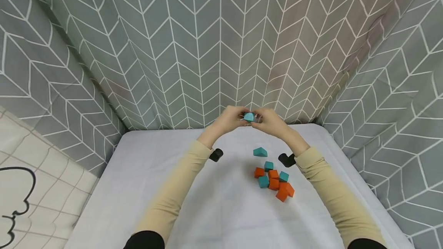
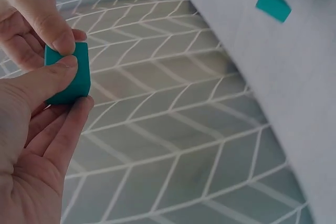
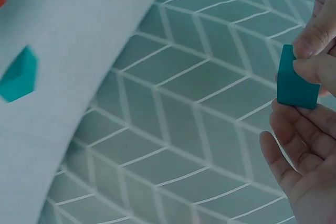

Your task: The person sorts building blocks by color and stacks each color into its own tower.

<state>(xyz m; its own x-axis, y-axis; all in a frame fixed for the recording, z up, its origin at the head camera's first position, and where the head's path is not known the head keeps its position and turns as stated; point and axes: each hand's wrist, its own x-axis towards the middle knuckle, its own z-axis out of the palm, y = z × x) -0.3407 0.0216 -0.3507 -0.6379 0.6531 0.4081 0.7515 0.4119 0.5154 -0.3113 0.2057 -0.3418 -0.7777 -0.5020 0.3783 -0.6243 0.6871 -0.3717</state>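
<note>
Near the far edge of the table, both hands hold one small teal block (image 1: 248, 117) between them. My left hand (image 1: 228, 120) pinches it from the left, and its thumb lies across the block's face in the left wrist view. From the other side my right hand (image 1: 271, 122) grips the same block (image 3: 298, 88) with thumb and fingers. The two thumbs lie close together on the block. A teal wedge-shaped block (image 1: 260, 152) lies on the table nearer the body.
Several orange blocks (image 1: 273, 184) and teal blocks (image 1: 263, 181) lie in a loose cluster on the white-covered table (image 1: 155, 187), right of the middle. Grey curtains (image 1: 214, 49) with white zigzag lines hang behind and at both sides.
</note>
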